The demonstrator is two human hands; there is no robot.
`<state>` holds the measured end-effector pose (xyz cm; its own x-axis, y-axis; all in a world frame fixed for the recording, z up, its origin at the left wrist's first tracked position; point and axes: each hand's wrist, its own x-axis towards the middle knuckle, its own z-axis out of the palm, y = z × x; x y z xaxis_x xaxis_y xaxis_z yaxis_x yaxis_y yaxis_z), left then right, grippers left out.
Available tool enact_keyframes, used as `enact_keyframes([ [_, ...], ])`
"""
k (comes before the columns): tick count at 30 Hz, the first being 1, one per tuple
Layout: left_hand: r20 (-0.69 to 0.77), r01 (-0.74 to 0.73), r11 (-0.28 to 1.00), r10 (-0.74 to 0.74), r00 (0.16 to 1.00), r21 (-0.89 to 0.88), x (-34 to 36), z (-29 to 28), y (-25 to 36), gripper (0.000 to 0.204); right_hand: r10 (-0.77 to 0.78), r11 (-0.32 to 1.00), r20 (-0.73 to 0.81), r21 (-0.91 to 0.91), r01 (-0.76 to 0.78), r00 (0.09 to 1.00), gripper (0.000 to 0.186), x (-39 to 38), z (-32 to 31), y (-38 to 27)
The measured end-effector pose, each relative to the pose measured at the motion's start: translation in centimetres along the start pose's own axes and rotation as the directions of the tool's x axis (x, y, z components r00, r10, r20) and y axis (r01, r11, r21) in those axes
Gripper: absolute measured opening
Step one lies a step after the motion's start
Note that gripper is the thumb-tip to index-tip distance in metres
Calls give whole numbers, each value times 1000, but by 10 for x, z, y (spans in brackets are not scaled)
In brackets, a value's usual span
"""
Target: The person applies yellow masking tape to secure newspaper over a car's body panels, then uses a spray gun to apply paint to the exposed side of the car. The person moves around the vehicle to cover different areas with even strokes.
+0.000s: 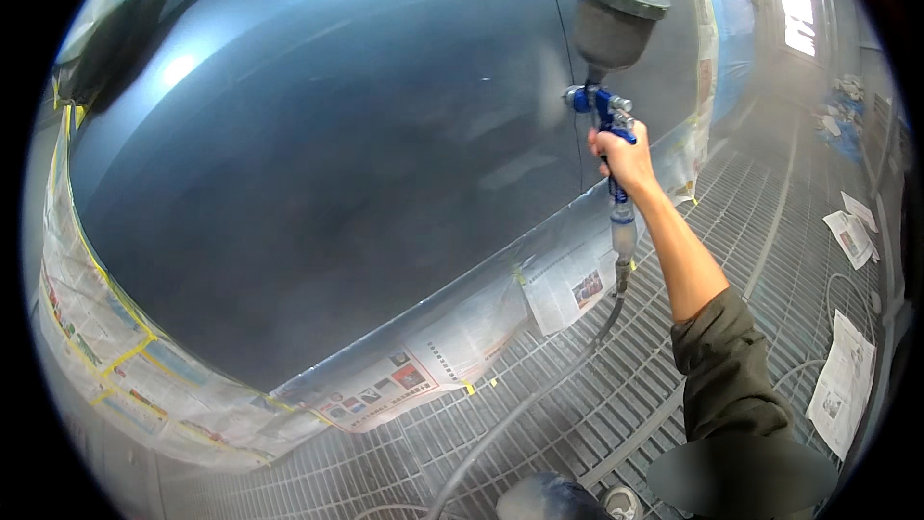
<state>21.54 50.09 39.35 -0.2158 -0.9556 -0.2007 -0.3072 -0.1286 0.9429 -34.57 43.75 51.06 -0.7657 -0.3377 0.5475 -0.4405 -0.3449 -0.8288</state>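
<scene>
My right hand (pixel 630 159) is wrapped round the grip of a blue spray gun (pixel 604 108), its fingers closed at the trigger. A dark grey lidded paint cup (pixel 616 29) stands on top of the gun, slightly tilted. The nozzle points left at a dark blue-grey car door (pixel 337 154), a short way off its surface, and a pale fan of mist (pixel 552 87) shows in front of it. From the bottom of the grip, a clear fitting (pixel 624 236) leads into a grey air hose (pixel 525 404). My left hand is out of view.
Newspaper masking (pixel 433 361) with yellow tape edges the panel below and at left. Blue plastic sheeting (pixel 729 14) covers the car beyond. The hose trails over a metal floor grating (pixel 577 404). Loose newspaper sheets (pixel 843 385) and another hose (pixel 839 281) lie at right.
</scene>
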Motion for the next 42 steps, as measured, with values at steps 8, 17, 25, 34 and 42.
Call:
enact_keyframes([
  [8,11,1,1000,-1,1000,-1,-6,23,-4,36,-337,868,-334,-472,153,880,31,19,-24,47],
  [17,-77,32,995,-39,996,-92,-10,-20,-26,39,89,995,128,-45,-84,988,10,-64,39,17],
  [25,-349,-134,991,117,930,-23,-10,-107,-72,21,-34,996,270,83,12,962,8,-148,154,-23],
  [34,-602,-98,993,38,798,-67,-41,-190,-98,31,-45,994,476,109,-9,878,40,-243,295,-79],
  [42,-706,-146,982,19,708,-120,-60,-241,-128,26,-205,970,569,226,88,796,63,-315,411,-111],
])
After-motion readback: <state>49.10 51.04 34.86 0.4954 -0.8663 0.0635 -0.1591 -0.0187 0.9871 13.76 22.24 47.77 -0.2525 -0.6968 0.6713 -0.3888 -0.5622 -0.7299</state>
